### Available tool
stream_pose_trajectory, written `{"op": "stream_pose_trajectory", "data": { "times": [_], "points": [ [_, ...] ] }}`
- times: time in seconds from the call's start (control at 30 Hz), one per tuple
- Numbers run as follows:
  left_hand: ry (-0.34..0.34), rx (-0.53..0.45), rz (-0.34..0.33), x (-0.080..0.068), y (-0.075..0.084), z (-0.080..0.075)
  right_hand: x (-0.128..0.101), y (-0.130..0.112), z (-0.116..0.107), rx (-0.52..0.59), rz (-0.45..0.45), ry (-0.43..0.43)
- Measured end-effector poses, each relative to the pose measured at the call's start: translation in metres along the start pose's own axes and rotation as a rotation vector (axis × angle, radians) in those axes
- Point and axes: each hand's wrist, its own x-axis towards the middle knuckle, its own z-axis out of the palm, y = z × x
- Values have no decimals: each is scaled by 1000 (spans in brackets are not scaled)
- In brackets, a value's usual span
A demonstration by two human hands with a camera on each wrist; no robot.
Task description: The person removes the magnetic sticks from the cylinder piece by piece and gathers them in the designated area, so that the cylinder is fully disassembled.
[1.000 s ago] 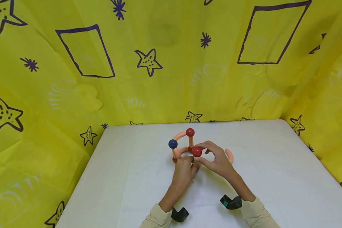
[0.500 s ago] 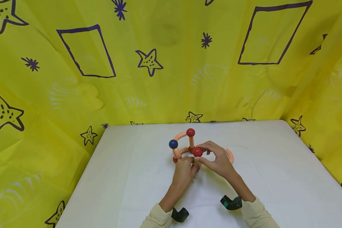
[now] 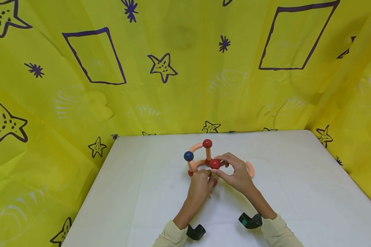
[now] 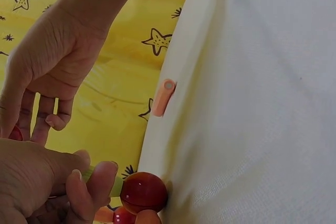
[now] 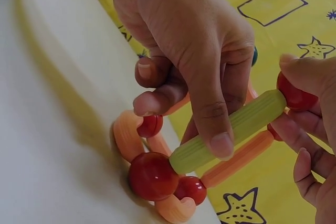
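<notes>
A magnetic ball-and-stick frame stands on the white table, with a blue ball (image 3: 188, 156) and a red ball (image 3: 207, 143) on its upper corners and a curved orange rod joining them. My left hand (image 3: 199, 183) pinches a green magnetic rod (image 5: 257, 116) between thumb and fingers, seen best in the right wrist view. The rod's lower end meets a red ball (image 5: 153, 176) at the frame's base. At its upper end, my right hand (image 3: 236, 175) holds another red ball (image 3: 215, 164) between thumb and fingertips. In the head view my left hand hides most of the rod.
A loose curved orange rod (image 3: 249, 169) lies on the white table (image 3: 136, 206) just right of my right hand. Yellow curtains (image 3: 185, 103) with star and fish patterns rise behind the table and at its sides. Each wrist carries a black camera mount (image 3: 250, 220).
</notes>
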Motion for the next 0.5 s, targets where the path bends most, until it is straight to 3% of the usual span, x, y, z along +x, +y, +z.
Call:
{"op": "stream_pose_trajectory", "data": {
  "times": [0.23, 0.5],
  "points": [
    [-15, -15, -12, 0, 1, 0, 0, 2, 1, 73, 80, 61],
    [-39, -11, -36, 0, 2, 0, -2, 11, 4, 152, 129, 64]
  ]
}}
